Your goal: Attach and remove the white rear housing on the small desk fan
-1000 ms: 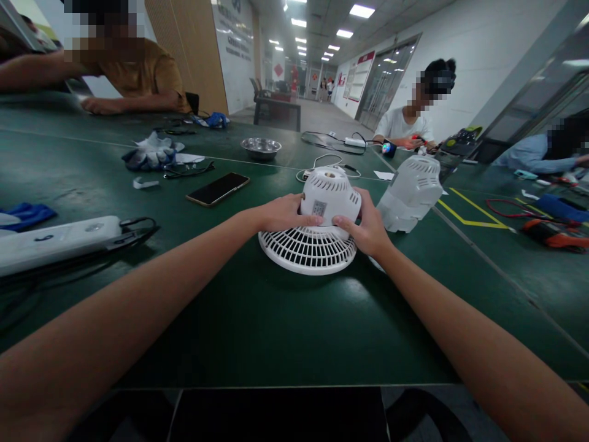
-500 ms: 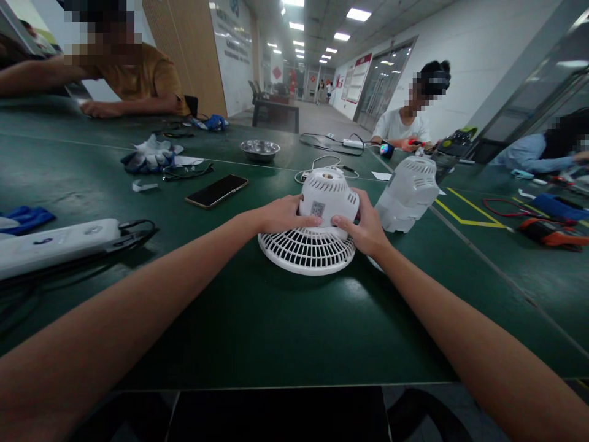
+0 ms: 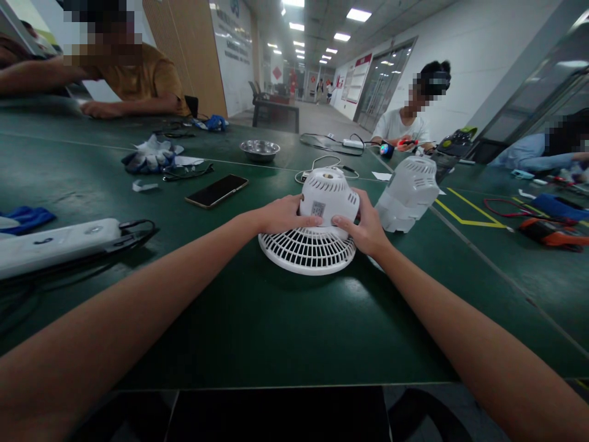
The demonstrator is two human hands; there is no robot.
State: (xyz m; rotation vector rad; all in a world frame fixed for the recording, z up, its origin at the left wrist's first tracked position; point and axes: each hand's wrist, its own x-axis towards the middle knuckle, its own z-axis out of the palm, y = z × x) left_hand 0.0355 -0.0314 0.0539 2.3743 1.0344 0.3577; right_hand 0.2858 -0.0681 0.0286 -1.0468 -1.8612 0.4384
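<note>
A white fan head (image 3: 326, 205) lies grille-down on the green table, its vented motor housing pointing up with a small printed label on the near side. My left hand (image 3: 289, 215) is closed on the housing's left side, thumb across the front below the label. From the right, my right hand (image 3: 365, 226) grips the same housing, its thumb pressed on the front. Most of the other fingers are hidden behind the housing. Just right of my right hand stands a white translucent plastic casing (image 3: 408, 193) with vent slots. A white cable (image 3: 329, 161) lies behind the fan head.
A phone (image 3: 218, 191), metal bowl (image 3: 260, 150) and gloves (image 3: 151, 153) lie left of the fan. At far left is a long white device (image 3: 59, 245) with black cables. An orange-black tool (image 3: 552, 232) lies right. Several people sit around the table (image 3: 294, 331).
My hands and the fan head hold the same position. Across the table, the co-worker in white has shifted their hands slightly.
</note>
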